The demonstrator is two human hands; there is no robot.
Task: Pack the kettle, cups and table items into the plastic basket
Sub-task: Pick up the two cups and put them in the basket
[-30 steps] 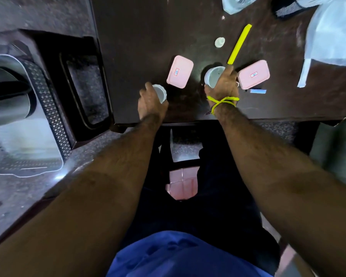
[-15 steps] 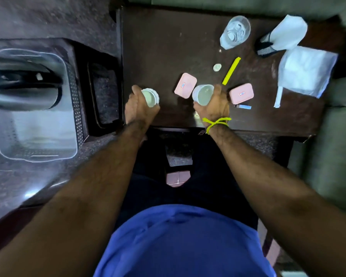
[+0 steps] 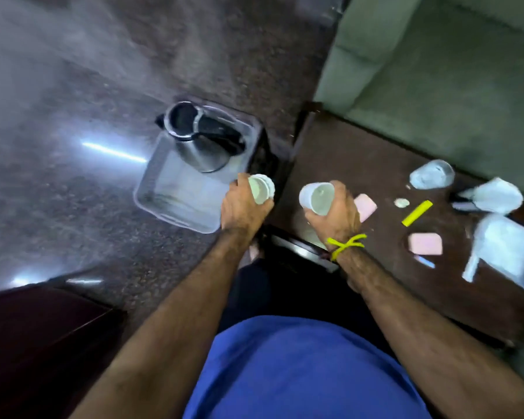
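Observation:
My left hand (image 3: 242, 207) grips a white cup (image 3: 261, 189) at the right edge of the clear plastic basket (image 3: 152, 204), which stands on a low dark stand beside the table. A steel kettle (image 3: 200, 140) with a black handle stands in the basket's far end. My right hand (image 3: 336, 216), a yellow thread round its wrist, holds a second white cup (image 3: 316, 197) above the left edge of the dark wooden table (image 3: 360, 164). On the table lie two pink boxes (image 3: 425, 244), a yellow stick (image 3: 417, 213), a small white lid (image 3: 401, 202) and a clear glass (image 3: 432, 174).
White cloths or bags (image 3: 508, 252) lie at the table's right end next to a dark object. A green sofa (image 3: 436, 71) stands behind the table. Speckled stone floor (image 3: 73, 116) spreads to the left, and dark wooden furniture (image 3: 37, 343) sits at the lower left.
Both hands lifted their cups off the table and carried them left toward the basket. The view swung left and is blurred with motion.

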